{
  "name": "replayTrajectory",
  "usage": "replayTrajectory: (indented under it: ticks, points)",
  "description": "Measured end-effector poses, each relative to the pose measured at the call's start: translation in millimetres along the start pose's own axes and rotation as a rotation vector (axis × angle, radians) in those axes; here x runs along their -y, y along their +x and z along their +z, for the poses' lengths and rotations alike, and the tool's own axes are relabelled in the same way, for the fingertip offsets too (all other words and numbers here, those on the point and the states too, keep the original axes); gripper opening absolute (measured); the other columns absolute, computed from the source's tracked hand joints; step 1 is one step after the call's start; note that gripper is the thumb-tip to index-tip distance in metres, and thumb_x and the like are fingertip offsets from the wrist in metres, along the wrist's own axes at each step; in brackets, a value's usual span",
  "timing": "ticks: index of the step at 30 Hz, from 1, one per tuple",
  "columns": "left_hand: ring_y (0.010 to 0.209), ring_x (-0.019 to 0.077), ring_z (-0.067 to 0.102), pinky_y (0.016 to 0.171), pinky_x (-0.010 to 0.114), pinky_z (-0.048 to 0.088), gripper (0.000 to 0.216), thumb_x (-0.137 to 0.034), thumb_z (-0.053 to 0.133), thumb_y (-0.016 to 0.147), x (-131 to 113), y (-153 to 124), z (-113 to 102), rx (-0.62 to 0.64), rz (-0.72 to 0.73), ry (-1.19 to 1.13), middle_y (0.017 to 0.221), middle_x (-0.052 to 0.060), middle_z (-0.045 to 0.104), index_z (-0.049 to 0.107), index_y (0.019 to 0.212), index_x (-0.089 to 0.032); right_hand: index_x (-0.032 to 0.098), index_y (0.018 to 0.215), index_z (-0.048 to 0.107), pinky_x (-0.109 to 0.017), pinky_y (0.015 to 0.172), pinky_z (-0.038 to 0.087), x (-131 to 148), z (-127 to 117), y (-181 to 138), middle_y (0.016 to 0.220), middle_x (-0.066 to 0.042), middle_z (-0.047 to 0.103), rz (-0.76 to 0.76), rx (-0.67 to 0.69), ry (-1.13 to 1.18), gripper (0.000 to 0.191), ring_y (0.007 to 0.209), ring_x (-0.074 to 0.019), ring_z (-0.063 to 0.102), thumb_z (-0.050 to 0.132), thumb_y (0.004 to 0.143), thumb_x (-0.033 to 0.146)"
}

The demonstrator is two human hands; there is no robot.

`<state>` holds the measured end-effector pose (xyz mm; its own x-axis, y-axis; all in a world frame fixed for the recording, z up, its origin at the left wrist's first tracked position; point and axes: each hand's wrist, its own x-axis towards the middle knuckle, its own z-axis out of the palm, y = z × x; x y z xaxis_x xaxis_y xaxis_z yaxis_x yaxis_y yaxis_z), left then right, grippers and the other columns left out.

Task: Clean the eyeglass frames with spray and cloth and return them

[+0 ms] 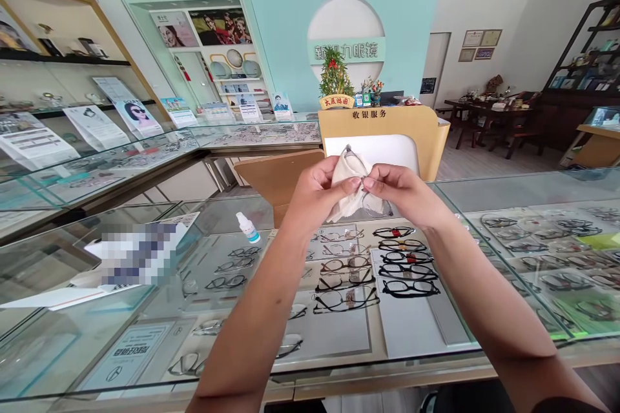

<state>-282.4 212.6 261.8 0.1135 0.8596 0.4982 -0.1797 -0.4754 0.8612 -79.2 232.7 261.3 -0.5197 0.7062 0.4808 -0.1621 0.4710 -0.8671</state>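
Note:
Above the glass counter, my left hand [323, 186] is closed on a cream cleaning cloth [345, 197] that is wrapped round one side of a pair of eyeglasses [378, 208]. The thin frame shows below the cloth on the right, and a bit of it pokes out at the top. My right hand [394, 186] pinches the glasses near their middle, its fingertips almost touching my left thumb. The lens under the cloth is hidden. On the countertop to the left stands a small white spray bottle [248, 228] with a blue-marked label.
Several rows of eyeglasses [405, 264] lie inside the glass display counter [339, 361] beneath my arms. A printed card stand [140, 258], partly blurred, is at the left. Beyond are an open cardboard box [281, 181] and a yellow cashier desk [429, 142].

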Motion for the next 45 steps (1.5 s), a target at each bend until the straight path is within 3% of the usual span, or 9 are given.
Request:
replayTrajectory:
  ticks: [5,10,15,19,23,31,35,40,45]
  points:
    - [0.064,0.0124,0.06,0.06,0.025,0.05,0.039,-0.051,0.099,0.075,15.1,-2.7,16.7,-0.167,0.132,-0.017,0.076,0.0,0.072,0.078,0.088,-0.02,0.024,0.083,0.057,-0.031,0.063,0.027,3.5,1.8,-3.5,0.077,0.004,0.042,-0.031,0.083,-0.026,0.049,0.072,-0.0155,0.033,0.075,0.099,0.067]
    - [0.065,0.0121,0.056,0.062,0.025,0.046,0.042,-0.06,0.087,0.088,16.2,-3.1,15.2,-0.297,0.238,0.093,0.075,-0.001,0.068,0.077,0.084,-0.02,0.025,0.087,0.059,-0.031,0.07,0.034,1.9,6.3,-4.2,0.082,0.002,0.047,-0.012,0.138,0.045,0.045,0.078,-0.017,0.039,0.076,0.099,0.065]
    - [0.064,0.0131,0.055,0.061,0.026,0.047,0.048,-0.064,0.084,0.091,5.1,-0.3,-6.8,-0.058,0.135,0.081,0.072,0.001,0.065,0.074,0.079,-0.019,0.023,0.094,0.068,-0.031,0.078,0.039,0.6,-3.0,-3.4,0.092,0.0,0.061,0.003,0.14,0.11,0.036,0.085,-0.0176,0.049,0.079,0.098,0.057]
    - [0.073,0.016,0.065,0.065,0.027,0.055,0.042,-0.05,0.098,0.079,-0.6,-0.3,-10.8,0.114,0.016,0.058,0.089,0.005,0.076,0.081,0.101,-0.019,0.022,0.092,0.07,-0.031,0.077,0.039,-1.2,-13.1,-1.9,0.089,0.0,0.061,0.035,0.162,0.112,0.034,0.083,-0.0174,0.05,0.083,0.096,0.054]
    - [0.068,0.0144,0.064,0.062,0.025,0.055,0.048,-0.044,0.104,0.069,4.2,-3.2,4.2,0.0,0.057,0.043,0.086,0.002,0.076,0.08,0.102,-0.02,0.023,0.092,0.069,-0.031,0.076,0.041,-6.1,-12.7,-0.9,0.087,0.001,0.059,0.063,0.173,0.17,0.036,0.081,-0.0171,0.05,0.083,0.095,0.057]
    - [0.063,0.0128,0.053,0.059,0.026,0.044,0.045,-0.063,0.084,0.091,12.9,-7.8,17.8,-0.301,0.302,0.221,0.07,0.0,0.065,0.075,0.079,-0.02,0.025,0.096,0.07,-0.033,0.084,0.047,-8.8,2.2,-2.7,0.09,0.001,0.063,0.081,0.233,0.21,0.038,0.086,-0.0178,0.054,0.083,0.094,0.061]
    - [0.066,0.0151,0.057,0.063,0.028,0.047,0.049,-0.067,0.081,0.093,7.6,-3.6,-0.8,-0.176,0.207,0.206,0.074,0.003,0.069,0.078,0.081,-0.019,0.022,0.091,0.072,-0.03,0.076,0.041,-5.7,-4.0,-0.8,0.087,0.001,0.062,0.042,0.162,0.185,0.039,0.081,-0.0159,0.051,0.085,0.093,0.058]
    - [0.075,0.0166,0.065,0.068,0.028,0.054,0.044,-0.053,0.096,0.082,0.4,-2.8,-7.4,0.078,0.073,0.121,0.091,0.006,0.077,0.082,0.107,-0.02,0.023,0.091,0.072,-0.031,0.077,0.043,-3.2,-12.2,-1.5,0.088,-0.001,0.063,0.057,0.159,0.156,0.037,0.083,-0.0174,0.053,0.085,0.093,0.057]
    - [0.062,0.0121,0.057,0.058,0.024,0.048,0.046,-0.054,0.101,0.073,9.0,-6.2,14.3,-0.108,0.163,0.052,0.077,0.0,0.07,0.076,0.092,-0.02,0.024,0.095,0.068,-0.031,0.078,0.044,-7.7,-3.6,-3.8,0.089,0.0,0.06,0.082,0.197,0.201,0.04,0.083,-0.0179,0.052,0.083,0.094,0.061]
